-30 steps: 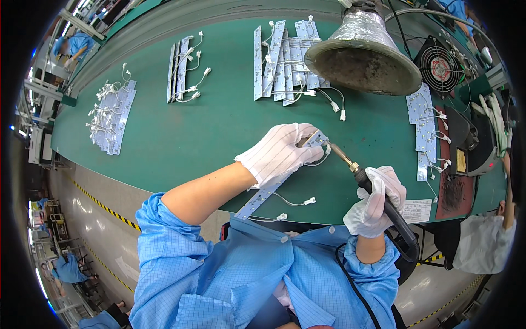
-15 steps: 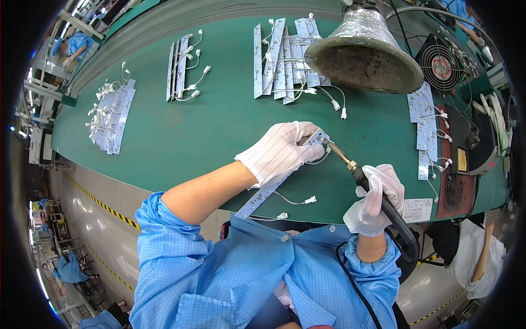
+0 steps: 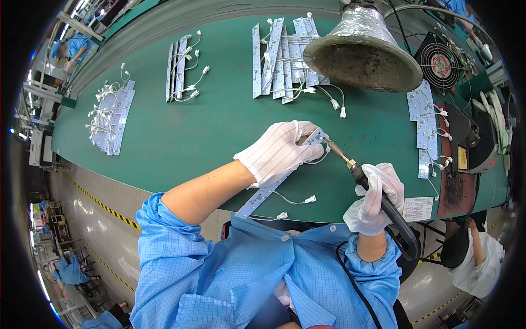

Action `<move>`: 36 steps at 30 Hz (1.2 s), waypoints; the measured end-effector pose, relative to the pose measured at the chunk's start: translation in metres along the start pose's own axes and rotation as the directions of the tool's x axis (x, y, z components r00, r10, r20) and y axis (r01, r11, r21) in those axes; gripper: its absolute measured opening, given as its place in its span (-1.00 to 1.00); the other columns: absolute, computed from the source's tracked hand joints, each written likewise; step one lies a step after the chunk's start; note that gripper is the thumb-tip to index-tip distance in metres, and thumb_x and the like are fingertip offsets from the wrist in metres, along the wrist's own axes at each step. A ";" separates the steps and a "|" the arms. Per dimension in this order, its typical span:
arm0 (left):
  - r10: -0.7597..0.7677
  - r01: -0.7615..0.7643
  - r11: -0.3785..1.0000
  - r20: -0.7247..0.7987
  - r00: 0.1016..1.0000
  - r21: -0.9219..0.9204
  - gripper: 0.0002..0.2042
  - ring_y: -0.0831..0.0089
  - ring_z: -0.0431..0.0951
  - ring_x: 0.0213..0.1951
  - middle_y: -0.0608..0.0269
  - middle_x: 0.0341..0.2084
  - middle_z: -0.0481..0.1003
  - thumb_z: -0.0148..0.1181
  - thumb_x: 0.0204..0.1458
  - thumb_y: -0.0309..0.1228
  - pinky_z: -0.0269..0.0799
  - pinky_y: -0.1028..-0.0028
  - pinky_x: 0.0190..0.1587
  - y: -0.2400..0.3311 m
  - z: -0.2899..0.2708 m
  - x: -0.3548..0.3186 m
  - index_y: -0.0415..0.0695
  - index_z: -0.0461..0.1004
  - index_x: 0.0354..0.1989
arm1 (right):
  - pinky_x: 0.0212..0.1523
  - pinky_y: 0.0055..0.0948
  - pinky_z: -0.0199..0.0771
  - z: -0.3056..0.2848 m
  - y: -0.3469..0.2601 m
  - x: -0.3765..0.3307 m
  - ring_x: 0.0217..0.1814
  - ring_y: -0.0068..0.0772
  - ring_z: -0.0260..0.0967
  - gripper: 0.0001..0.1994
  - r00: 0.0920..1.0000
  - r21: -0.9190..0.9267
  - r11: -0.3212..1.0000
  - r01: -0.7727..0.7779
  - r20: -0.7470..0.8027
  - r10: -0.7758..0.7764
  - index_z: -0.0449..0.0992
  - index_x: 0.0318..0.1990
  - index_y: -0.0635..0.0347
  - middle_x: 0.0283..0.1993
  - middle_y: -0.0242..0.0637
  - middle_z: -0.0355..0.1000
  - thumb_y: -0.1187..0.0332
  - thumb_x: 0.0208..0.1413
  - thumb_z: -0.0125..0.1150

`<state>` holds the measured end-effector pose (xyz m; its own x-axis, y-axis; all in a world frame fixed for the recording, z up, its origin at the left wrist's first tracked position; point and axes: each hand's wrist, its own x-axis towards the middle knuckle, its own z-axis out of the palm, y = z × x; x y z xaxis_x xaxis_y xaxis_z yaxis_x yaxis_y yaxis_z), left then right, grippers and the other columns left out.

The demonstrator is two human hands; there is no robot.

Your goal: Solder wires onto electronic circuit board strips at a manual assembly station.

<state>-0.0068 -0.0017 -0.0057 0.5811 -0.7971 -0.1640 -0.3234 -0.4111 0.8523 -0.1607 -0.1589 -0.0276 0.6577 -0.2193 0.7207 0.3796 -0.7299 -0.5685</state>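
Note:
A white striped glove covers my left hand (image 3: 282,149), closed round the far end of a narrow LED strip board (image 3: 259,200). The board slants toward me, its near end by the table's front edge, with white wires and plugs (image 3: 310,199) hanging from it. My right hand (image 3: 378,198), gloved too, grips the black handle of a soldering iron (image 3: 395,215). The iron's metal tip (image 3: 330,143) touches or nearly touches the board's far end beside my left fingers. The exact contact point is too small to make out.
Stacked strip boards with wires lie at left (image 3: 123,118), further back (image 3: 181,68), centre back (image 3: 276,60) and right (image 3: 426,129). A foil-wrapped fume hood (image 3: 364,60) hangs over the back. At right stand a fan (image 3: 440,64) and an iron holder (image 3: 476,142), near a paper label (image 3: 417,209).
My hands, the board and the iron have hardly moved. At lower right, a person in white has shifted position, the arm now bent upward.

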 end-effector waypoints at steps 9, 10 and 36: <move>-0.101 0.030 0.702 0.058 0.993 0.712 -0.47 0.06 0.56 -0.32 -0.04 -0.37 0.46 0.24 -0.08 -0.15 0.48 0.21 -0.35 0.025 -0.031 -0.060 -0.18 0.26 0.00 | -0.51 -0.41 0.28 -0.002 0.017 -0.006 -0.49 -0.29 0.27 -0.71 0.995 0.017 0.997 0.072 -0.074 -0.070 0.28 -0.12 0.35 -0.41 -0.16 0.39 0.55 -0.07 0.03; -0.176 -0.025 0.667 0.190 0.966 0.744 -0.52 0.10 0.57 -0.38 0.00 -0.42 0.47 0.23 -0.09 -0.19 0.49 0.23 -0.40 0.024 -0.028 -0.071 -0.19 0.28 -0.05 | -0.43 -0.42 0.35 0.000 0.010 -0.002 -0.42 -0.28 0.32 -0.80 0.996 -0.027 0.999 0.045 -0.073 -0.047 0.33 -0.20 0.39 -0.33 -0.12 0.38 0.59 -0.04 -0.01; 0.104 0.533 0.793 -0.927 0.360 0.295 -0.66 0.15 0.52 -0.09 0.08 -0.18 0.54 0.06 0.05 -0.16 0.37 0.31 -0.01 -0.188 -0.215 -0.030 -0.05 0.52 -0.08 | -0.48 -0.62 0.27 0.011 -0.001 -0.004 -0.50 -0.59 0.25 -0.84 0.932 0.211 0.949 -0.233 -0.230 0.280 0.49 -0.31 0.35 -0.30 -0.20 0.41 0.45 0.13 -0.02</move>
<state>0.1974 0.1944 -0.0540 0.8681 0.0806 0.4899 -0.1675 -0.8814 0.4417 -0.1564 -0.1506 -0.0339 0.5696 -0.5580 0.6035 0.3443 -0.5047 -0.7916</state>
